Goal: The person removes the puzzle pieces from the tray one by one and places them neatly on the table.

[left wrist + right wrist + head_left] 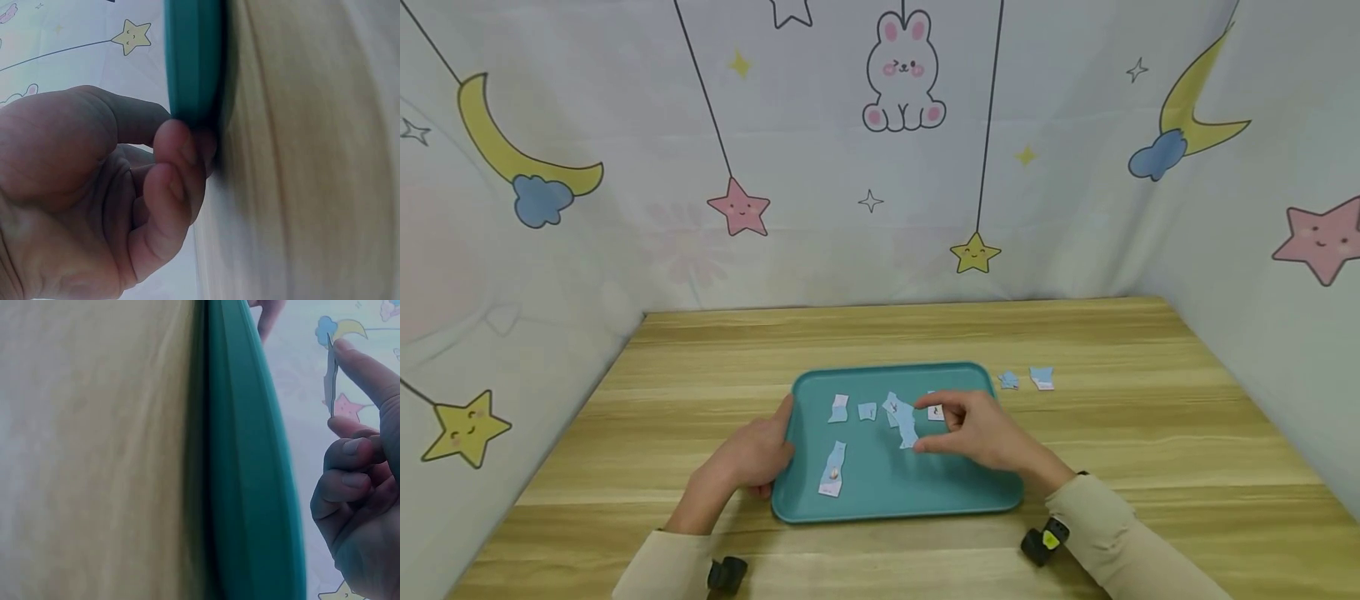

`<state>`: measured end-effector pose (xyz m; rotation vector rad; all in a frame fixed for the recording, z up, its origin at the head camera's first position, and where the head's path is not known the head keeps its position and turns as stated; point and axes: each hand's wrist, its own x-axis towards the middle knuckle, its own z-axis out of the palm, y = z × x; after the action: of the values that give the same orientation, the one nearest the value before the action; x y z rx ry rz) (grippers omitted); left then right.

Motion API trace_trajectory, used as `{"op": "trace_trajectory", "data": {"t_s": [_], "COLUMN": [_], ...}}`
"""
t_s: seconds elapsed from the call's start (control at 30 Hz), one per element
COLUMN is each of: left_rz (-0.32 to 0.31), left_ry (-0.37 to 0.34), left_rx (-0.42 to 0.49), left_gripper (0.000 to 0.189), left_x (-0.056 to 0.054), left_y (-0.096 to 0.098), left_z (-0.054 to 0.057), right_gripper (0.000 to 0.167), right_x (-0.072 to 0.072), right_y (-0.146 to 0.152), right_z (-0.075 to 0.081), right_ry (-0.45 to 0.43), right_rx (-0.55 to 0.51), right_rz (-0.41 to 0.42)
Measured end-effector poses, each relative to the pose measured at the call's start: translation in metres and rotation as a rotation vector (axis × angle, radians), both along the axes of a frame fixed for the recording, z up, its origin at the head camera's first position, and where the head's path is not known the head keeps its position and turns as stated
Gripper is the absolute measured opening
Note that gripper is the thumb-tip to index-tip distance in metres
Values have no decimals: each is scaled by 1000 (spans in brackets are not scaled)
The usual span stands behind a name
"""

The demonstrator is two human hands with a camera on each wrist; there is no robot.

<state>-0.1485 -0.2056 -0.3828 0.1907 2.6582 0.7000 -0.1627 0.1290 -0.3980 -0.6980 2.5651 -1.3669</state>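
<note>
My left hand (pixel 758 450) grips the left rim of a teal tray (pixel 910 492); in the left wrist view its fingers (pixel 172 144) curl at the tray's edge. Over the tray's middle, my right hand (pixel 981 429) pinches a torn light-blue paper piece (pixel 906 423) between thumb and index finger. The right wrist view shows this paper piece (pixel 330 378) edge-on, above the tray's rim, with the other fingers curled. Another scrap lies partly behind the held one. Also on the tray are a pink-and-blue scrap (pixel 838 408), a small scrap (pixel 867 412), a long scrap (pixel 832 471) and a scrap (pixel 936 412) by the right hand.
Outside the tray's top right corner, a few small blue scraps (pixel 1008 381) and a larger scrap (pixel 1042 377) lie on the wooden table (pixel 715 350). A white cloth backdrop (pixel 820 167) with printed stars, moons and a rabbit encloses the table's back and sides.
</note>
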Motion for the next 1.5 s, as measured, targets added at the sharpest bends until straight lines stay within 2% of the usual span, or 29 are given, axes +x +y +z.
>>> {"op": "trace_trajectory", "data": {"t_s": [0.7,1.0,1.23,1.5], "left_rz": [-3,-1,-34,-36], "left_ry": [6,8,31,26], "left_rx": [4,9,27,28], "left_gripper": [76,76,76,76], "left_x": [1,1,1,1], "left_y": [1,1,0,-1], "left_z": [1,1,1,1], "right_gripper": [50,49,49,48], "right_x": [-4,-7,-7,-8], "right_y": [15,24,30,34], "right_z": [1,3,4,3], "right_ry": [-6,5,8,5], "right_rx": [-123,-121,-115,-125], "right_rz": [-15,-36,-39,-45]}}
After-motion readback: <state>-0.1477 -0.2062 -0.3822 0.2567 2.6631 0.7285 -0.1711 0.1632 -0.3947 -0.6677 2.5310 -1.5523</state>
